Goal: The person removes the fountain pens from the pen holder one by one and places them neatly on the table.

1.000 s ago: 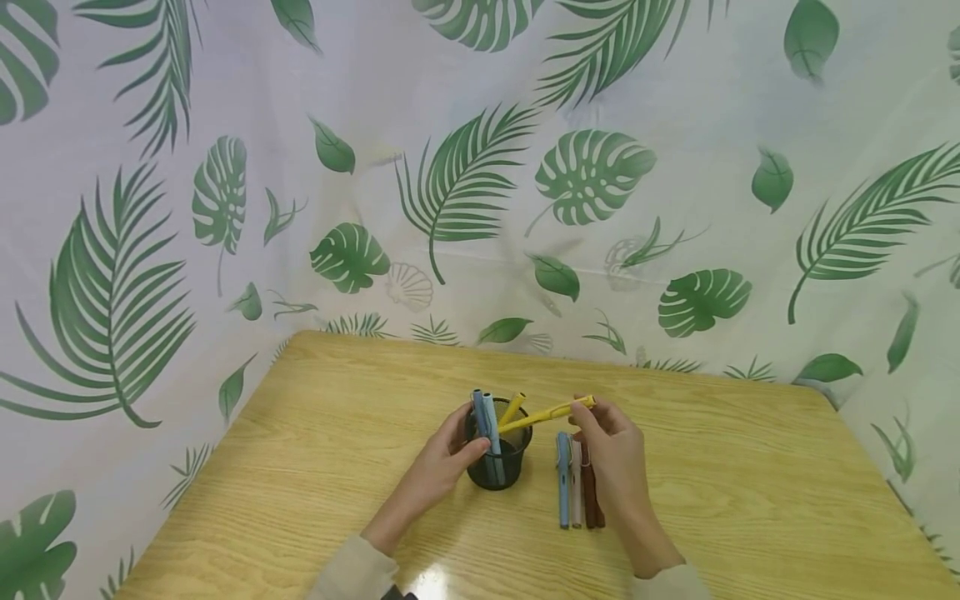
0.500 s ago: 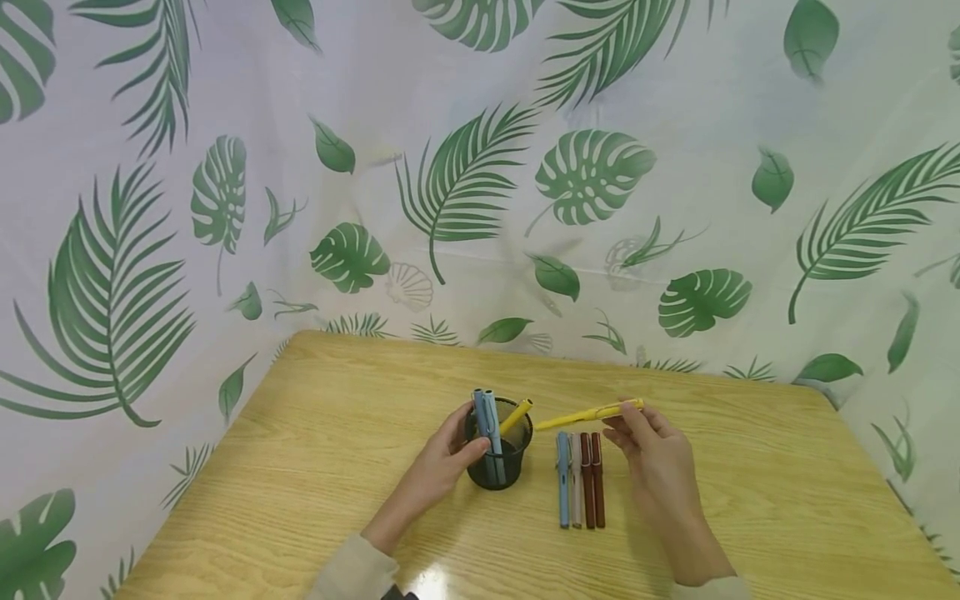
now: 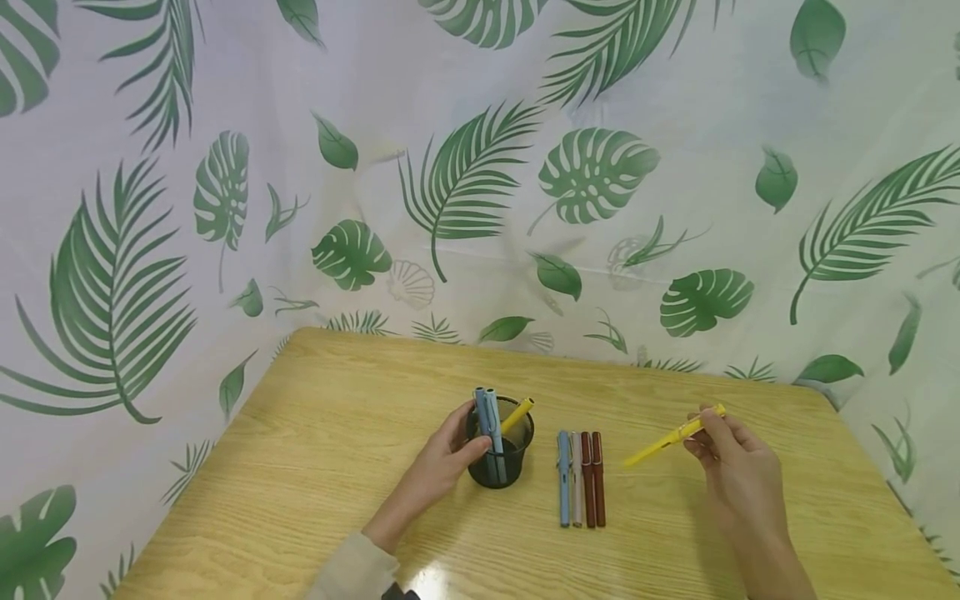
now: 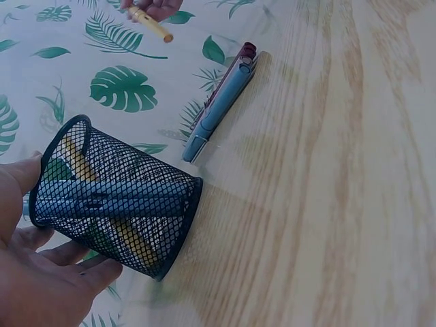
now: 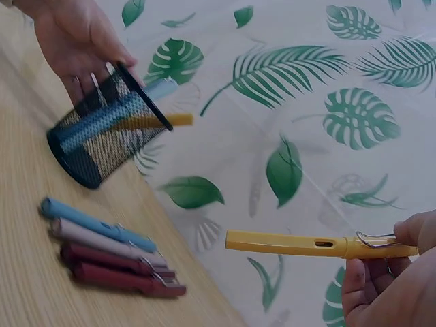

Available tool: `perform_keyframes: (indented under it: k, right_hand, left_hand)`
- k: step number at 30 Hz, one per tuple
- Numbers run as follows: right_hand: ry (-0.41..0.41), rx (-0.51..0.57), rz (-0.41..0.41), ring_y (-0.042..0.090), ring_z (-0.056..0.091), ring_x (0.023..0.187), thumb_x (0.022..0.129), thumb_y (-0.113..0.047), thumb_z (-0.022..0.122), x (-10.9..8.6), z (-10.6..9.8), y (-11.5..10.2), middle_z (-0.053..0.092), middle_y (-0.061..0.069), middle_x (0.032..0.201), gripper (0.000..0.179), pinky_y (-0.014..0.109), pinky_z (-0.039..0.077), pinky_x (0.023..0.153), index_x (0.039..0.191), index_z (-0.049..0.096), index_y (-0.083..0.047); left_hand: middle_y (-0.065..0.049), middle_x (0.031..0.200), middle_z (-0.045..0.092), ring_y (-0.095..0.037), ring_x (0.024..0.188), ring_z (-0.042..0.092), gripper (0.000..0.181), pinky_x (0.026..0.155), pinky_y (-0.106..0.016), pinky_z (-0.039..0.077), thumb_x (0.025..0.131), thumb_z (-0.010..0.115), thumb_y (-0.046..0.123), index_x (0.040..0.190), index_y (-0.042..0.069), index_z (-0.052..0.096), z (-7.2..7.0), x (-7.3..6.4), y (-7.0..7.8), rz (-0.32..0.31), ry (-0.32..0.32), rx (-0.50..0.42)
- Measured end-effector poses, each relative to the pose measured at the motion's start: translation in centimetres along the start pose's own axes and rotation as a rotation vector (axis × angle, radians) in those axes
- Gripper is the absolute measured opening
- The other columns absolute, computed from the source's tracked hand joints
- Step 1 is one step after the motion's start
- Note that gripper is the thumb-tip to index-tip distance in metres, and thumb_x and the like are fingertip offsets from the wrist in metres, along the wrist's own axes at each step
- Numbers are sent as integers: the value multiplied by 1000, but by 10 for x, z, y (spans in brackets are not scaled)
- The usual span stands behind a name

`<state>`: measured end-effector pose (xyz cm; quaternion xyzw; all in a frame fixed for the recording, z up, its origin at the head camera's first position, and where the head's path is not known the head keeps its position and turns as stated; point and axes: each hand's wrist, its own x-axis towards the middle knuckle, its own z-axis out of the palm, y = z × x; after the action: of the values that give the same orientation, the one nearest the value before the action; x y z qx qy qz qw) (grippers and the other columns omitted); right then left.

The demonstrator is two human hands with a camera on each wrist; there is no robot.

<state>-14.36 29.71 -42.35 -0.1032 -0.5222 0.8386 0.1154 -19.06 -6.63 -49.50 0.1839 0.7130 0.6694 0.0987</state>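
My left hand (image 3: pixel 438 471) grips the side of a black mesh pen holder (image 4: pixel 116 197), thumb at its rim. Inside lean two blue pens (image 3: pixel 489 421) and a yellow pen (image 3: pixel 519 412). Over on the right, my right hand (image 3: pixel 738 467) pinches another yellow pen (image 5: pixel 300 244) by its clip end, the other end pointing left and down. Between the hands, a row of pens lies side by side on the table: a blue pen (image 3: pixel 564 479), a pale pinkish-grey pen (image 3: pixel 577 479) and two dark red pens (image 3: pixel 592 479), clips toward the far side.
The wood-grain table (image 3: pixel 315 400) reaches back to a white cloth backdrop (image 3: pixel 480 167) printed with green leaves. The cloth also rises along the left and right sides.
My right hand has drawn the yellow pen out of the pen holder and carried it right, past the row of pens. The left hand stays on the pen holder.
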Motion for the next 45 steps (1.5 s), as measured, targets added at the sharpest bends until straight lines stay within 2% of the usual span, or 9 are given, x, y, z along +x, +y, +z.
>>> perform_keyframes:
  k: [5,10,19,23,30,33,38,41,45]
  right_hand:
    - [19,-7,-16,11,67,89,99,-12,71,2,-17,-11,70,-1,107,11,22,59,79,100,74,-1]
    - [23,-57,-33,10,67,87,98,-10,72,4,-26,-16,72,-3,102,12,22,59,76,92,74,0]
    - [46,-333,7,3,65,100,96,-26,76,3,-30,-14,72,-13,103,28,20,58,81,94,75,2]
    - [53,-446,33,4,65,94,96,-31,76,3,-27,-8,68,-12,103,32,20,58,82,96,74,1]
    - [49,-527,78,8,64,85,98,-33,73,7,-23,0,68,-9,93,31,22,59,80,93,73,-2]
    - [27,-620,71,7,65,85,100,-34,71,9,-23,3,66,-10,96,33,21,58,81,101,72,-1]
    - [3,-777,58,6,68,84,103,-38,65,12,-19,9,65,-6,99,50,20,58,82,121,65,8]
    - [-34,-837,57,6,69,83,105,-38,62,14,-18,12,64,-1,96,57,20,58,81,129,58,14]
    - [-84,-874,56,7,68,83,108,-32,58,18,-16,18,65,2,99,56,20,58,82,135,53,17]
  left_hand:
    - [-27,162,31,-43,148,33,69,116,-55,35,108,58,21,163,1,21,0,0,0,7,-4,-1]
    - [-27,162,32,-43,148,33,69,116,-56,34,108,59,21,163,1,22,0,1,0,8,2,4]
    - [-27,163,31,-43,149,32,69,117,-56,33,108,58,21,163,1,22,-1,1,1,5,3,12]
    - [-28,162,30,-45,148,31,69,116,-57,33,108,58,22,163,-1,22,-1,-1,2,9,-2,16]
    - [-28,162,31,-44,148,32,71,116,-56,34,108,59,23,163,0,21,-1,-1,1,7,-7,17]
    - [-27,162,33,-45,147,34,71,115,-56,36,108,59,25,163,1,23,-1,-1,0,7,-3,27]
    - [-26,161,35,-45,145,37,71,113,-56,39,107,61,26,163,3,25,-1,0,0,-1,8,33]
    - [-26,161,35,-44,145,37,71,114,-57,38,107,61,25,163,3,25,-1,0,1,-3,11,31]
    - [-26,160,36,-44,146,37,71,114,-57,38,107,61,26,163,3,25,-1,0,1,0,9,28]
